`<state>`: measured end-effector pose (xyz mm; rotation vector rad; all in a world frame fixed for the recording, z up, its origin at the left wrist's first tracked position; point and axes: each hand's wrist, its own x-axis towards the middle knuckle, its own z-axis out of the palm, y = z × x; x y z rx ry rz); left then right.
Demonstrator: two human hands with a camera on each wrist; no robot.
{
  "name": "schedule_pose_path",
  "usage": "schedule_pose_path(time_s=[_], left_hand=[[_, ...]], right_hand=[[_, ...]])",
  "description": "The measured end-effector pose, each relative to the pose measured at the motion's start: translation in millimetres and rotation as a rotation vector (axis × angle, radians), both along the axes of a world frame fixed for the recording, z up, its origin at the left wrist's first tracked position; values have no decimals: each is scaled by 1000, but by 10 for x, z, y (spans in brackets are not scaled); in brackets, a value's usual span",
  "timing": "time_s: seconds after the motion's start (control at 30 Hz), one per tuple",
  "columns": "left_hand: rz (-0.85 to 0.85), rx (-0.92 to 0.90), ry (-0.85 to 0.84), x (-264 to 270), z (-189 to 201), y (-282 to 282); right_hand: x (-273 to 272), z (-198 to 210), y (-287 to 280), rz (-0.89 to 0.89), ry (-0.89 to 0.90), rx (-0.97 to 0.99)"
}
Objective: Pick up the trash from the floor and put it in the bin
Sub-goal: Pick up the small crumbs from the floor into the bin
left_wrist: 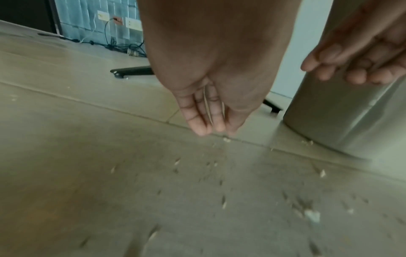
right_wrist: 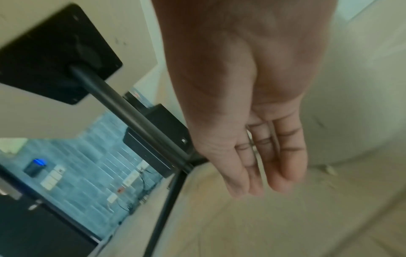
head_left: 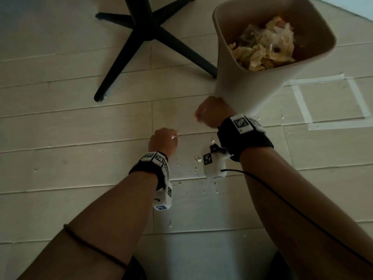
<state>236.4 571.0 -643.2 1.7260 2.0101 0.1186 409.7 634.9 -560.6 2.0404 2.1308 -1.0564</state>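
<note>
Your left hand [head_left: 163,141] is hanging low at frame center, fingers [left_wrist: 198,118] pointing down at the floor [head_left: 60,128], relaxed and straight, holding nothing clear; a thin pale strand is showing between them, can't tell what. Your right hand [head_left: 214,112] is sitting just right of it, touching or just beside the bin's lower wall, fingers [right_wrist: 283,156] extended and empty. The bin [head_left: 238,81] is standing at upper right, crumpled trash [head_left: 264,45] already sitting inside. Small crumbs [head_left: 198,158] are lying scattered on the floor between and below your wrists. A black table base [head_left: 149,31] is occupying the upper left; a taped square [head_left: 361,104] is showing at right.
</note>
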Motion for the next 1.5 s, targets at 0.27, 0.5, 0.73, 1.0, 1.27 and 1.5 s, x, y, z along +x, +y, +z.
schedule_pose_path(time_s=[0.27,0.5,0.73,1.0,1.27,1.5], left_hand=[[-49,66,49,-11,-189,-25],[-82,100,56,23,-247,-31],[-242,133,-28,213,-349,-398],[-297,163,-43,463,-355,-728],[-343,174,53,414,-368,-846],[-262,107,19,440,-365,-806]], right_hand=[[216,-755,-410,-221,29,-94],[238,-957,-538,-252,1,54],[194,-928,-683,-233,-66,75],[85,-968,-845,-160,-176,-13],[291,-1018,-890,-356,90,41],[457,-984,-882,-457,167,28]])
